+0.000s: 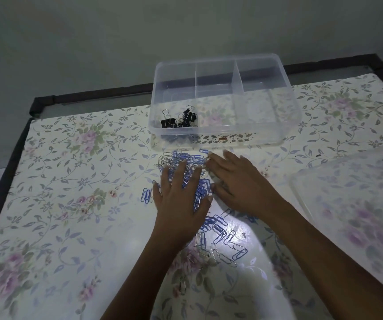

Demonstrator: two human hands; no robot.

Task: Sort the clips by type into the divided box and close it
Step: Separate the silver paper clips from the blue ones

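A clear divided box (287,105) stands open at the back of the table. Several black binder clips (178,120) lie in its front left compartment; the other compartments look bare. In front of the box lies a heap of blue and silver paper clips (187,159), trailing toward me as more loose paper clips (220,236). My left hand (181,199) lies flat on the heap with fingers spread. My right hand (239,183) rests beside it, fingers straight, its fingertips touching clips at the heap's right edge.
The box's clear lid (356,204) lies flat on the table at the right. A floral cloth (70,204) covers the table, which has a dark raised edge (6,181) at the left and back. A grey wall rises behind.
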